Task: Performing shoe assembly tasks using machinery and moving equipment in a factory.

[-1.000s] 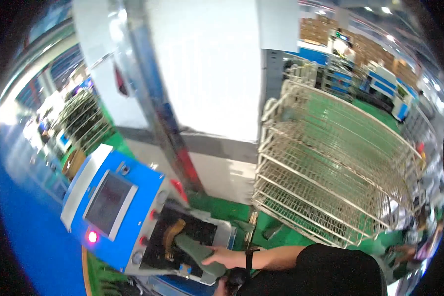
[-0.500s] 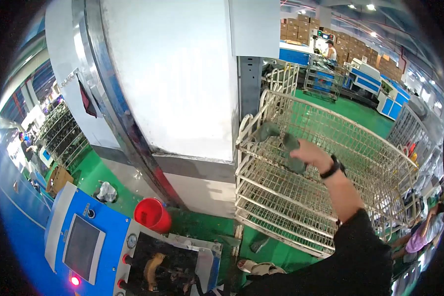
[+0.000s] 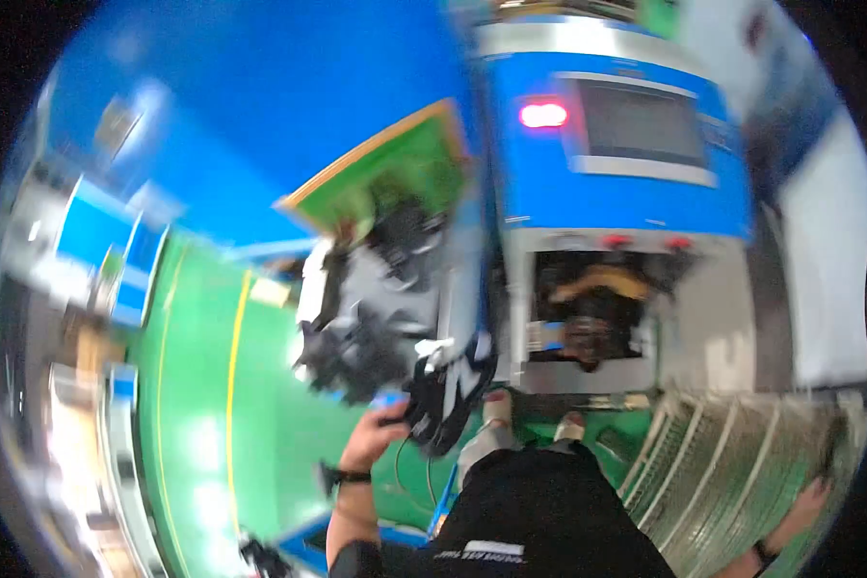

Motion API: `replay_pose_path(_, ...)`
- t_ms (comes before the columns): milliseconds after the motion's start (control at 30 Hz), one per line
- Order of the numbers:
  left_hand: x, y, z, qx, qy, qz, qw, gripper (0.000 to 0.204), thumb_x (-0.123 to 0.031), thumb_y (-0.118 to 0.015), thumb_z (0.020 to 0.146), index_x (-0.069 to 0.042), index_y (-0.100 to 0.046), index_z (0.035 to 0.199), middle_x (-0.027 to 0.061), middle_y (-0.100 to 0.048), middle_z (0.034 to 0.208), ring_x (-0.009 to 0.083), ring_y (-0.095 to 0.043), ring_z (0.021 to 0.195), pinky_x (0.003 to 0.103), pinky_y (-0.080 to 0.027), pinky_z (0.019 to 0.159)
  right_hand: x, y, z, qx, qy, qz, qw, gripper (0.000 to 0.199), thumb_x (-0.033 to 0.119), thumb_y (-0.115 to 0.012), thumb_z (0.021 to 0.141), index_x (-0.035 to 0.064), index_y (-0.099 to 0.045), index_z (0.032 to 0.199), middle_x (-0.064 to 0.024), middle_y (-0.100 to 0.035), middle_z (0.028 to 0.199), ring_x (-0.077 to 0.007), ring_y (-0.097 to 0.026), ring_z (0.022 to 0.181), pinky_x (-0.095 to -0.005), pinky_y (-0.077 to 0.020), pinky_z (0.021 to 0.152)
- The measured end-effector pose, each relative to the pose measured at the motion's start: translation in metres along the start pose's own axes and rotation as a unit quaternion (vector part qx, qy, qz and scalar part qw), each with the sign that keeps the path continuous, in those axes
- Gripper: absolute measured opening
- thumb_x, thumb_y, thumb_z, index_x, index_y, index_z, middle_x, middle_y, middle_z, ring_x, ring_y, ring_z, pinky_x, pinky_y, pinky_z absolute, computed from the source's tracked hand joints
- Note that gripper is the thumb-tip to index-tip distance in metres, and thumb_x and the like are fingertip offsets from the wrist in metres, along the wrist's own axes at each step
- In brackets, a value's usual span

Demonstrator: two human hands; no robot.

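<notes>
My left hand [image 3: 374, 435] reaches up to the workbench edge, its fingers closed at the side of a black shoe [image 3: 453, 390] with white marks. Beside the shoe lies a heap of dark grey and black pieces [image 3: 361, 352], too smeared to name. Far to the right, my right hand [image 3: 807, 503] is over the cream wire rack cart [image 3: 708, 453]. Blur hides its fingers, and a dark shape close to it cannot be made out.
A blue machine [image 3: 626, 193] with a screen and lit red lamp stands ahead; its dark bay [image 3: 588, 318] holds a brownish curved part. A green board with an orange edge [image 3: 385, 173] leans beside the bench. Yellow lines mark the green floor [image 3: 197, 385] at left.
The view has swung left and down, bringing in the bench and my left hand at the black shoe. My right hand, earlier holding a dark green foot-shaped piece over the cart, now shows at the far right.
</notes>
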State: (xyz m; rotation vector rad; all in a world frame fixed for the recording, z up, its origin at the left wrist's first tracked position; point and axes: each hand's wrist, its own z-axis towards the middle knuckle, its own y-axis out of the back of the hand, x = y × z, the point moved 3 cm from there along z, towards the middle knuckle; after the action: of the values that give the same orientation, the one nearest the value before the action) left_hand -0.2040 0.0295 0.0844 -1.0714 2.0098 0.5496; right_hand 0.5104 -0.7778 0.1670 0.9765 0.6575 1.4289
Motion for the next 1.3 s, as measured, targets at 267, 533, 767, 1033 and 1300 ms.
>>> replay_pose_path(267, 0.116, 0.104, 0.103, -0.234, -0.124, 0.494, 0.828, 0.036, -0.040, -0.077, 0.075, -0.015, -0.078, 0.099, 0.0168, -0.060, 0.118, 0.0411, -0.051, 0.117, 0.051, -0.049, 0.096, 0.449, 0.032, -0.303, 0.518, 0.326, 0.175, 0.771, 0.039, 0.018, -0.062, 0.099, -0.0060, -0.060, 0.129, -0.0216, -0.067, 0.121, -0.0271, -0.067, 0.107, -0.0399, -0.0537, 0.088)
replay_pose_path(533, 0.098, 0.063, 0.034, -0.253, -0.095, 0.464, 0.844, 0.041, -0.050, -0.070, 0.083, -0.015, -0.076, 0.104, 0.0130, -0.067, 0.098, 0.0360, -0.057, 0.100, 0.045, -0.049, 0.090, 0.552, 0.031, -0.386, 0.557, 0.445, 0.186, 0.676, 0.043, 0.013, -0.063, 0.095, -0.0033, -0.058, 0.135, -0.0195, -0.069, 0.114, -0.0256, -0.068, 0.099, -0.0373, -0.0545, 0.085)
replay_pose_path(767, 0.210, 0.027, -0.171, -0.310, -0.026, 0.333, 0.890, 0.040, -0.045, -0.075, 0.079, -0.008, -0.075, 0.094, 0.0130, -0.069, 0.099, 0.0350, -0.059, 0.103, 0.046, -0.050, 0.088, 0.578, 0.021, -0.459, 0.589, 0.608, 0.119, 0.520, 0.041, 0.012, -0.064, 0.094, -0.0035, -0.060, 0.131, -0.0176, -0.068, 0.107, -0.0292, -0.065, 0.088, -0.0432, -0.0524, 0.083)
replay_pose_path(1033, 0.321, 0.032, -0.454, -0.588, 0.242, 0.255, 0.728, 0.037, -0.035, -0.080, 0.072, -0.003, -0.075, 0.090, 0.0171, -0.071, 0.089, 0.0356, -0.066, 0.091, 0.043, -0.054, 0.081, 0.579, 0.012, -0.494, 0.530, 0.764, 0.039, 0.365, 0.040, 0.034, -0.054, 0.100, 0.0080, -0.065, 0.129, -0.0148, -0.071, 0.114, -0.0332, -0.065, 0.109, -0.0423, -0.0489, 0.095)
replay_pose_path(1300, 0.378, 0.072, -0.598, -0.842, 0.440, 0.177, 0.259, 0.031, -0.025, -0.063, 0.088, 0.000, -0.067, 0.106, 0.0192, -0.069, 0.100, 0.0369, -0.067, 0.093, 0.047, -0.052, 0.083, 0.599, -0.025, -0.504, 0.631, 0.651, 0.121, 0.404, 0.041, 0.010, -0.065, 0.085, -0.0052, -0.063, 0.124, -0.0195, -0.070, 0.093, -0.0286, -0.069, 0.086, -0.0385, -0.0534, 0.079)
